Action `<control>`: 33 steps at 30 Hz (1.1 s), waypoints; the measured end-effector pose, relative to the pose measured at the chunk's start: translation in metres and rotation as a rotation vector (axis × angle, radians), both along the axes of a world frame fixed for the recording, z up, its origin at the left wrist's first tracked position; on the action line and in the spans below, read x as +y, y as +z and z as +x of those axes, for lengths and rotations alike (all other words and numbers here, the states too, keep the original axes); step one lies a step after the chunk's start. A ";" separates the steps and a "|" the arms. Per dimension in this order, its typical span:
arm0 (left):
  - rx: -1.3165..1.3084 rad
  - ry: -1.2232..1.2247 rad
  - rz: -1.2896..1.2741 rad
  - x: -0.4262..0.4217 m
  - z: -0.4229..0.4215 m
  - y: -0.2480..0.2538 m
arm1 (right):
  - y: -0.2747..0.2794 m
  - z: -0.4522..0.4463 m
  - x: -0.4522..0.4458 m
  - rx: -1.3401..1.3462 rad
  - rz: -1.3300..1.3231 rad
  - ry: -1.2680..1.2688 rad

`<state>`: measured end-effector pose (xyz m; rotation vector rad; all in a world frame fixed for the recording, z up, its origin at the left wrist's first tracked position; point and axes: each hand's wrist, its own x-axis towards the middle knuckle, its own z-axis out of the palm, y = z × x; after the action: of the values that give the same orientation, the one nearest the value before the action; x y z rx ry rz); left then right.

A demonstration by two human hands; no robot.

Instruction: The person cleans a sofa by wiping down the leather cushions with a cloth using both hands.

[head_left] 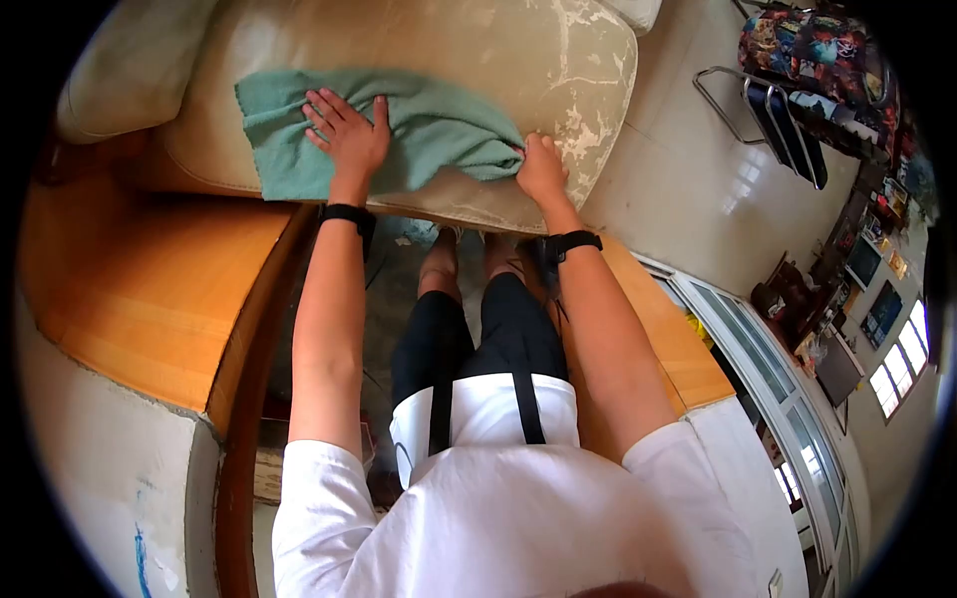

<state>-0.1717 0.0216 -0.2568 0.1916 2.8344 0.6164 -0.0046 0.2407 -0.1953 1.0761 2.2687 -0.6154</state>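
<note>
A green cloth (424,120) lies spread and wrinkled over a worn beige seat cushion (459,40), whose surface is peeling at the right end. My left hand (346,133) rests flat on the cloth with its fingers spread. At the cloth's right end, my right hand (543,166) is closed, its fingers gripping the bunched corner. Both wrists wear black bands. The cloth's underside and the cushion beneath it are hidden.
A wooden panel (150,289) borders the left side, another (648,329) the right. A metal-framed chair (773,120) with a patterned bag (822,65) stands at upper right. Sliding glass panels (768,344) run along the right. A beige cushion (135,70) sits at upper left.
</note>
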 end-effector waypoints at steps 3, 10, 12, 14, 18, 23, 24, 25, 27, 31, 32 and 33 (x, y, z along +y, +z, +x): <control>0.044 -0.012 0.006 0.000 0.003 0.004 | 0.000 -0.002 0.005 -0.037 -0.054 -0.006; 0.131 0.018 -0.051 0.025 0.004 0.004 | -0.007 0.009 0.021 -0.003 -0.163 0.137; 0.264 -0.220 -0.045 0.055 0.002 0.006 | -0.020 0.018 0.026 0.108 -0.203 0.162; 0.255 -0.350 0.042 0.087 0.005 0.013 | -0.031 0.020 0.031 0.065 -0.234 0.176; 0.074 -0.681 0.127 0.151 0.022 0.036 | -0.074 0.047 0.033 0.185 -0.154 0.296; -0.039 -1.028 0.150 0.180 0.039 0.041 | -0.049 0.034 0.029 0.069 -0.189 0.234; -0.049 -0.972 0.221 0.175 0.034 0.042 | -0.037 0.028 0.029 0.022 -0.178 0.269; -0.059 -0.921 0.289 0.169 0.029 0.044 | -0.023 0.023 0.026 -0.022 -0.167 0.298; -0.052 -0.769 0.219 0.156 0.023 0.052 | -0.015 0.019 0.022 0.005 -0.154 0.310; 0.098 -0.220 -0.083 0.106 0.024 0.045 | -0.003 0.012 0.026 0.030 -0.278 0.136; 0.104 -0.087 -0.151 0.093 0.033 0.040 | 0.004 0.011 0.031 0.037 -0.334 0.159; 0.035 -0.016 -0.205 0.082 0.046 0.039 | 0.009 0.010 0.036 0.049 -0.388 0.186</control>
<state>-0.1259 0.1036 -0.2183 0.1897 2.9018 0.3191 0.0052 0.2771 -0.1860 0.6607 2.1383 -0.9611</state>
